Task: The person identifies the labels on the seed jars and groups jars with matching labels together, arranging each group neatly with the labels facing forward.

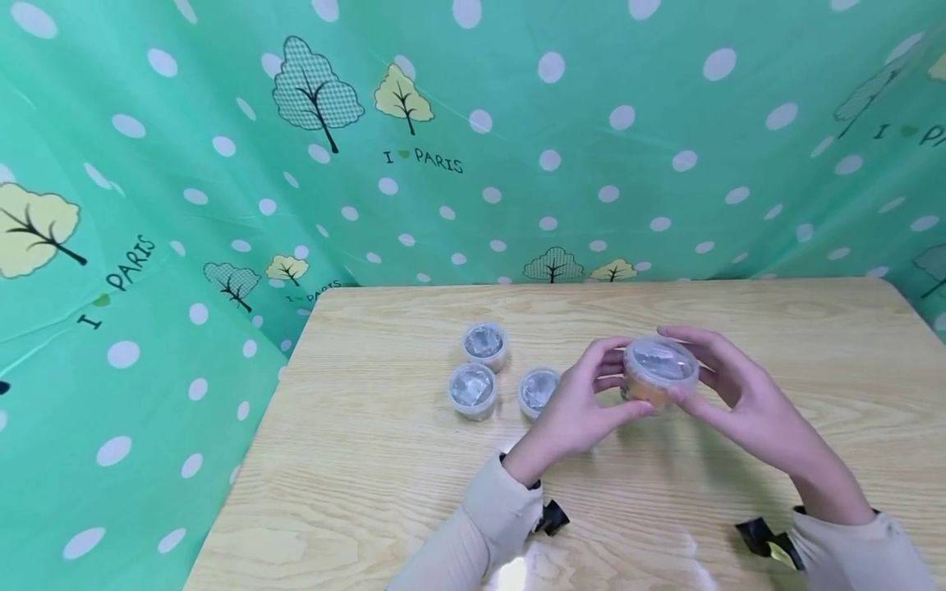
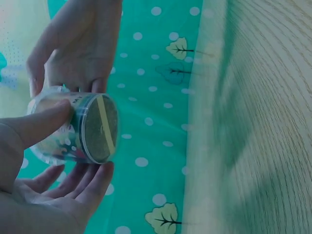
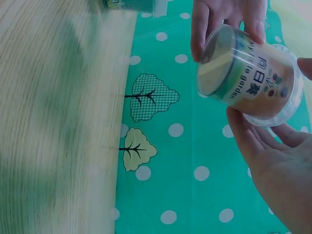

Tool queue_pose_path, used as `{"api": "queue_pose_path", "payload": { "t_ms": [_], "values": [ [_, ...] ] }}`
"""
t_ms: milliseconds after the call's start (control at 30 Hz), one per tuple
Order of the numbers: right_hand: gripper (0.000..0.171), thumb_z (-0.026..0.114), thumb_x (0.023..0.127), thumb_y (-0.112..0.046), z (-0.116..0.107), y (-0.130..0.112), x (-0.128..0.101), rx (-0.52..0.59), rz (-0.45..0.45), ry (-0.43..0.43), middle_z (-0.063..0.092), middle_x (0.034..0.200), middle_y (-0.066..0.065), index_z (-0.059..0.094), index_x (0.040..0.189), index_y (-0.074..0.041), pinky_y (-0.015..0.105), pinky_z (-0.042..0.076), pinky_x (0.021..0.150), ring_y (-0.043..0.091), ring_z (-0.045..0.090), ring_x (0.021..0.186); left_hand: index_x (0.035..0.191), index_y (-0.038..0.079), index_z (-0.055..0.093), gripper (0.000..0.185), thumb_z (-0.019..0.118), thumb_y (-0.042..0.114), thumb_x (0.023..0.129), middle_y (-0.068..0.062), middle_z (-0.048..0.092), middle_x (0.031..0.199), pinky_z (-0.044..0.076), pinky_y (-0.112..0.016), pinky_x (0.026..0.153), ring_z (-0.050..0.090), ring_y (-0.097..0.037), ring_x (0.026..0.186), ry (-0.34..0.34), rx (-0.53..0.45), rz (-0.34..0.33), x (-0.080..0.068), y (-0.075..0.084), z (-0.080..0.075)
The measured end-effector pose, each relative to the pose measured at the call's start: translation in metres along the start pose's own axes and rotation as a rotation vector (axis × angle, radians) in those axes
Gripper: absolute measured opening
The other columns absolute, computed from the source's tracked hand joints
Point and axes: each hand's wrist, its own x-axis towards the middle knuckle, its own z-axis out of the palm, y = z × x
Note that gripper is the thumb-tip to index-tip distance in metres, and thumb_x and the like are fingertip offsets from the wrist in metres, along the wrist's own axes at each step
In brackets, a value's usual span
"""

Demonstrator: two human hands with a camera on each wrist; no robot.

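Raised over the right half of the table is a clear lidded plastic tub (image 1: 660, 367) with an orange-brown filling and printed wrap. My left hand (image 1: 572, 410) grips its left side, thumb in front and fingers behind. On the opposite side, my right hand (image 1: 742, 402) holds it between thumb and fingers. In the right wrist view the tub (image 3: 261, 80) tilts, and "My little garden" is readable on its wall. A yellow strip (image 2: 105, 124) crosses its base in the left wrist view.
Three similar lidded tubs stand left of my hands: a back one (image 1: 485, 345), a front-left one (image 1: 473, 391) and one (image 1: 537, 389) partly hidden by my left hand. The wooden table (image 1: 355, 460) meets a green dotted cloth (image 1: 510, 156) behind and at left.
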Motion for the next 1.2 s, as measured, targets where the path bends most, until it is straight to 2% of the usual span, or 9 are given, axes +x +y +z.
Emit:
{"api": "queue_pose_path", "payload": {
  "t_ms": [67, 200, 467, 700, 1200],
  "values": [
    [0.065, 0.062, 0.087, 0.017, 0.002, -0.001, 0.001, 0.026, 0.01, 0.011, 0.048, 0.143, 0.009, 0.04, 0.146, 0.001, 0.007, 0.041, 0.102, 0.007, 0.049, 0.127, 0.143, 0.012, 0.042, 0.071, 0.079, 0.007, 0.083, -0.008, 0.059, 0.132, 0.049, -0.019, 0.101, 0.057, -0.007, 0.119, 0.028, -0.023, -0.017, -0.002, 0.001, -0.001],
    [0.068, 0.065, 0.086, 0.016, 0.007, -0.001, 0.002, 0.037, 0.038, 0.034, 0.048, 0.14, 0.007, 0.039, 0.146, -0.001, 0.008, 0.044, 0.099, 0.007, 0.05, 0.125, 0.143, 0.012, 0.042, 0.068, 0.078, 0.01, 0.085, -0.008, 0.059, 0.132, 0.049, -0.02, 0.101, 0.057, -0.009, 0.12, 0.076, -0.055, -0.029, -0.003, 0.004, -0.003],
    [0.074, 0.068, 0.085, 0.014, 0.015, 0.0, 0.007, 0.026, 0.068, 0.06, 0.048, 0.138, 0.003, 0.037, 0.148, -0.007, 0.008, 0.046, 0.096, 0.005, 0.051, 0.122, 0.142, 0.014, 0.043, 0.067, 0.079, 0.012, 0.085, -0.006, 0.059, 0.131, 0.05, -0.02, 0.101, 0.058, -0.009, 0.119, 0.12, -0.071, -0.05, -0.005, 0.009, -0.007],
    [0.072, 0.066, 0.086, 0.015, 0.021, -0.002, 0.012, 0.096, 0.052, 0.059, 0.051, 0.135, 0.004, 0.036, 0.148, -0.005, 0.011, 0.05, 0.094, 0.008, 0.053, 0.12, 0.142, 0.016, 0.044, 0.067, 0.079, 0.014, 0.085, -0.004, 0.059, 0.129, 0.051, -0.021, 0.1, 0.058, -0.009, 0.117, 0.169, -0.089, -0.075, -0.008, 0.014, -0.012],
    [0.07, 0.066, 0.085, 0.016, 0.031, -0.007, 0.025, 0.196, 0.042, 0.07, 0.054, 0.135, 0.006, 0.04, 0.147, -0.003, 0.014, 0.052, 0.094, 0.011, 0.054, 0.121, 0.143, 0.018, 0.044, 0.068, 0.079, 0.013, 0.085, 0.0, 0.059, 0.128, 0.052, -0.024, 0.099, 0.058, -0.009, 0.116, 0.177, -0.109, -0.062, -0.016, 0.02, -0.031]
  ]
}}
